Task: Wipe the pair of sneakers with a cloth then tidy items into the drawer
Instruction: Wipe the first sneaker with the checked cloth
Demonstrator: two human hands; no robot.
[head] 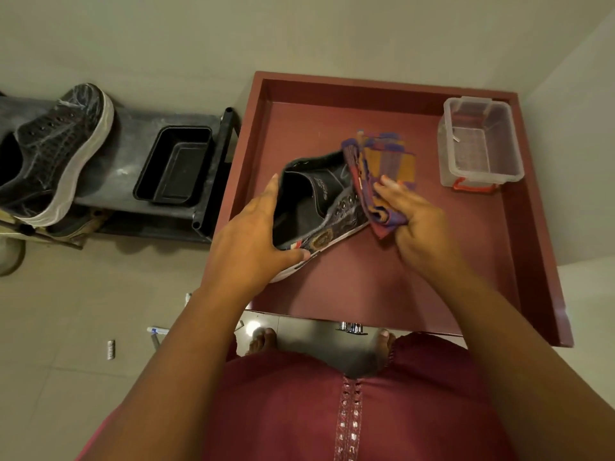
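From the head camera, a dark patterned canvas sneaker was held over the open reddish-brown wooden drawer, its heel gripped by the left hand. A folded purple-and-orange striped cloth was pinched in the right hand and pressed against the toe end. The other dark sneaker with a white sole was parked on a grey rack, well apart.

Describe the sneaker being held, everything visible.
The held sneaker is dark, with a dark lining, metal eyelets, a colourful patterned side panel and a pale sole edge. It is tilted, opening toward the camera, over the open red drawer. The left hand grips its heel; the right hand presses a striped multicolour cloth against its front, hiding the toe.
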